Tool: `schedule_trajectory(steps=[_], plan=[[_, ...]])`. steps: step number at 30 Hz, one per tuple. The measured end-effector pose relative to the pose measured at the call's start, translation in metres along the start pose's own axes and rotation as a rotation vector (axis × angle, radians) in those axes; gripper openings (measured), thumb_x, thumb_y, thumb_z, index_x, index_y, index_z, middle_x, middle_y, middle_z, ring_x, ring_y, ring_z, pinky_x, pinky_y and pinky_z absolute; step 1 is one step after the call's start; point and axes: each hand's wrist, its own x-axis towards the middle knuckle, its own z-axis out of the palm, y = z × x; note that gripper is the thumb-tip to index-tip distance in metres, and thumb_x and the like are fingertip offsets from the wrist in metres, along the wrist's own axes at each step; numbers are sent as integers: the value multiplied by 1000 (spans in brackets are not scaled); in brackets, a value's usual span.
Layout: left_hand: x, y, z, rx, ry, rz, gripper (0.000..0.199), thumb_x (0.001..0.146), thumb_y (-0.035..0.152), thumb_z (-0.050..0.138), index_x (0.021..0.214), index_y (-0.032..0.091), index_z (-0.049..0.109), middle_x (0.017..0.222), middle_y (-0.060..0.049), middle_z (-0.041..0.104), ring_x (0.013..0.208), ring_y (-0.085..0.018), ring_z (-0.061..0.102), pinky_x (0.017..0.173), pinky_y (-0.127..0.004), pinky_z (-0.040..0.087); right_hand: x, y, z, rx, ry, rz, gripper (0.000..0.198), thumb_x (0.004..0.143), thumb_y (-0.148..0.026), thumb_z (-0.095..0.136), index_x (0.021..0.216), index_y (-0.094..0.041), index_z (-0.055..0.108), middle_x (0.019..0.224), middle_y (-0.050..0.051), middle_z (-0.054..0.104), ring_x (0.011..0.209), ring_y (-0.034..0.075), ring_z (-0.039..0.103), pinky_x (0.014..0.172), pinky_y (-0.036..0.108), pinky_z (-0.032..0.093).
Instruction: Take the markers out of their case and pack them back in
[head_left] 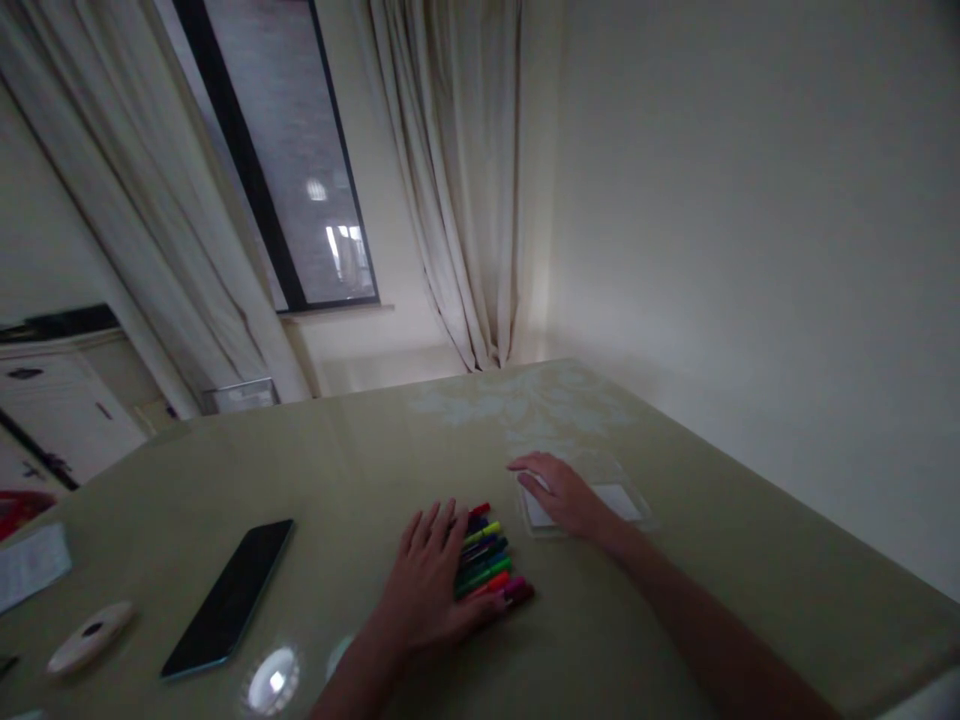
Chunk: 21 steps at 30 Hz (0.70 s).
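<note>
Several coloured marker pens [484,555] lie side by side in a row on the table, their ends pointing right. My left hand [431,585] rests spread over their left part, with the thumb along the nearest pens, so part of the row is hidden under it. Just to the right sits a clear plastic case [641,510] with a white sheet in it. My right hand [559,490] is over the left part of this case, fingers stretched out and slightly bent, apparently touching it; I see nothing held in it.
A black phone [229,600] lies left of my left hand. Farther left are a pale oval object [91,637] and a paper [34,565]. A round shiny object [273,680] stands near the front. The table [360,460] meets the wall on the right.
</note>
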Motion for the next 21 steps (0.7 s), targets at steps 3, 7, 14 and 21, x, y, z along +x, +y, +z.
schedule_trajectory(steps=[3,7,14,21], plan=[[4,17,5,58,-88,7,124,69,95,52,163,19,24,169,-17,16,155,-46,14,124,-66,11,-2,26,-19,-62,149,132,28,98,-29,51,113,-19,72,116,12,73,113,26,65,104,42,46],[13,23,13,77,-108,-80,102,86,87,36,163,22,22,170,-13,14,156,-41,14,124,-63,14,-2,44,-31,-132,207,241,28,96,-31,52,111,-17,72,113,13,73,108,26,67,100,41,48],[29,-19,11,129,-38,-181,93,92,81,32,161,18,31,169,-16,21,155,-38,21,123,-59,19,-10,54,-30,-311,53,372,30,97,-34,57,114,-15,71,117,16,71,114,28,64,104,40,45],[36,-68,6,161,109,-435,95,89,76,43,160,13,33,165,-25,28,150,-47,30,118,-65,22,-16,51,-19,-398,-77,475,28,93,-26,60,117,-15,70,116,17,68,102,27,68,90,37,50]])
